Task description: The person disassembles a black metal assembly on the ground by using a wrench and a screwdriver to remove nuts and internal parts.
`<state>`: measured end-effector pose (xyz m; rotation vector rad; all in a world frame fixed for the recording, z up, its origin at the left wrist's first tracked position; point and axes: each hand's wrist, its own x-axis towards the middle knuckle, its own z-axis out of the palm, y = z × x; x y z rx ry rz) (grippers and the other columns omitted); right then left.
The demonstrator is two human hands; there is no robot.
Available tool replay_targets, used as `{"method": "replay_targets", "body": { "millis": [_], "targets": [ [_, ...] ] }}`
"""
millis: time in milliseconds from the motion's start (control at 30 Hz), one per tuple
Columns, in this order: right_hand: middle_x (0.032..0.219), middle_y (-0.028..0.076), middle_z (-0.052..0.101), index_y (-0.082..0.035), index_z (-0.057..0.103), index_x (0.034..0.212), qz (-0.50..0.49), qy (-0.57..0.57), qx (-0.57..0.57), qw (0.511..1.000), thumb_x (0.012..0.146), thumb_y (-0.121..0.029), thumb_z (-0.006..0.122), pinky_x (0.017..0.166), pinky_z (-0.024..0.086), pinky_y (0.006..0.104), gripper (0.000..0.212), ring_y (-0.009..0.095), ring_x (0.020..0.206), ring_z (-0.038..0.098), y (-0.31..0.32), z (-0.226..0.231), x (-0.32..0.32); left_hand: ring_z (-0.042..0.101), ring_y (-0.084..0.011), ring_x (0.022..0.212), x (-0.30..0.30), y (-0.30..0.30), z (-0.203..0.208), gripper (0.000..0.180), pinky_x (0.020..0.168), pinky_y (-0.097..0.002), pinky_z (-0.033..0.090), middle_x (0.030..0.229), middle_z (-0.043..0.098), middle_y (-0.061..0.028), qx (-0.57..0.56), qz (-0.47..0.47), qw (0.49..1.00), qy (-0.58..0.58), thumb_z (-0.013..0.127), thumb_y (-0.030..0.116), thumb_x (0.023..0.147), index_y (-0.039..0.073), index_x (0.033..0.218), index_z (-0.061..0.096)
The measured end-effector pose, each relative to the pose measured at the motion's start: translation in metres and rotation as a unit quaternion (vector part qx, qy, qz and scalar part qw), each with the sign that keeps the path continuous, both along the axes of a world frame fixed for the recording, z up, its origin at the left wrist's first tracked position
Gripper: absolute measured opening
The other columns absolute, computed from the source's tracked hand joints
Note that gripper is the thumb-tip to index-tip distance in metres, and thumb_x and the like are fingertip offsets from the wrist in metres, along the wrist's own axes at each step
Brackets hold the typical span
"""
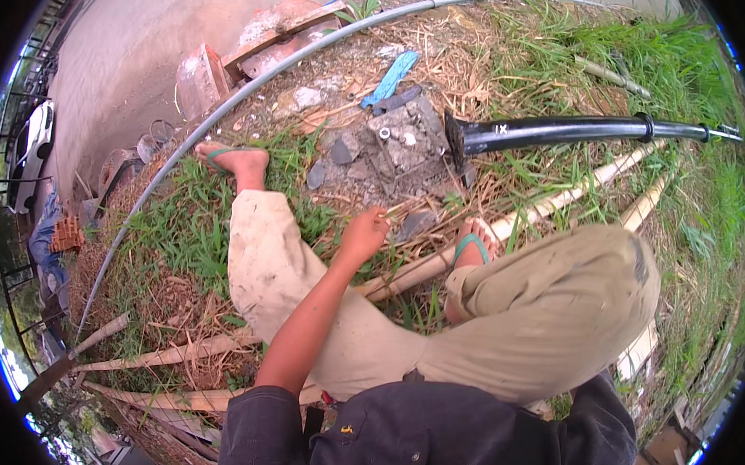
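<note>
My left hand (364, 235) is closed, its fingers curled in above the grass between my feet; what it holds, if anything, is hidden. Just beyond it sits a rough concrete block (393, 154) with bolts standing out of its top. A black pole (554, 134) lies to the right, its flanged base plate (455, 144) at the block's edge. On the far side of the block are a blue cloth or glove (391, 78) and a dark flat piece (396, 101). A flat grey stone (415, 226) rests close to my left hand. My right hand is out of sight beyond my raised right leg.
A long grey pipe (254, 83) arcs across the left and far side. Bamboo poles (559, 200) lie on the grass under my legs and to the right. Orange-stained blocks (202, 80) stand by the pavement (120, 68); a white car (33, 156) is parked far left.
</note>
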<state>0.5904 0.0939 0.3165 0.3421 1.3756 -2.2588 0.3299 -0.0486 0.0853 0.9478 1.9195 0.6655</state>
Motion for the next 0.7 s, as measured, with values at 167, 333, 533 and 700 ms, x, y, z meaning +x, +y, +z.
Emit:
{"method": "replay_targets", "body": {
  "millis": [167, 333, 533, 700],
  "targets": [
    [0.121, 0.013, 0.070, 0.000, 0.064, 0.127, -0.112, -0.116, 0.045, 0.986, 0.100, -0.016, 0.058, 0.103, 0.049, 0.0383, 0.032, 0.021, 0.115, 0.065, 0.046, -0.114, 0.042, 0.072, -0.0361, 0.094, 0.008, 0.054, -0.028, 0.027, 0.081, -0.0463, 0.056, 0.099, 0.076, -0.0145, 0.050, 0.064, 0.996, 0.048, 0.065, 0.026, 0.096, 0.008, 0.116, 0.071],
    [0.109, 0.014, 0.075, 0.003, 0.069, 0.119, -0.201, -0.094, 0.289, 0.931, 0.097, -0.006, 0.063, 0.093, 0.056, 0.0351, 0.025, 0.021, 0.104, 0.072, 0.086, -0.147, 0.062, 0.072, -0.0273, 0.079, -0.042, 0.141, -0.043, 0.017, 0.076, -0.0375, 0.054, 0.089, 0.075, -0.0146, 0.135, 0.184, 0.969, 0.097, 0.067, 0.015, 0.095, 0.002, 0.105, 0.072],
    [0.103, 0.019, 0.075, 0.001, 0.070, 0.114, -0.279, -0.098, 0.383, 0.875, 0.090, -0.008, 0.066, 0.085, 0.058, 0.0390, 0.026, 0.032, 0.094, 0.075, 0.107, -0.172, 0.087, 0.073, -0.0323, 0.091, -0.122, 0.298, -0.086, 0.025, 0.084, -0.0418, 0.055, 0.094, 0.076, -0.0160, 0.107, 0.050, 0.961, 0.251, 0.073, 0.023, 0.092, 0.003, 0.106, 0.072],
    [0.100, 0.016, 0.076, 0.005, 0.071, 0.112, -0.291, -0.174, 0.351, 0.873, 0.092, 0.001, 0.065, 0.082, 0.059, 0.0332, 0.021, 0.021, 0.092, 0.075, 0.102, -0.171, 0.112, 0.067, -0.0399, 0.111, -0.130, 0.384, -0.135, 0.054, 0.092, -0.0502, 0.054, 0.121, 0.069, -0.0214, -0.006, -0.039, 0.947, 0.319, 0.078, 0.036, 0.089, 0.004, 0.128, 0.058]
  ]
}}
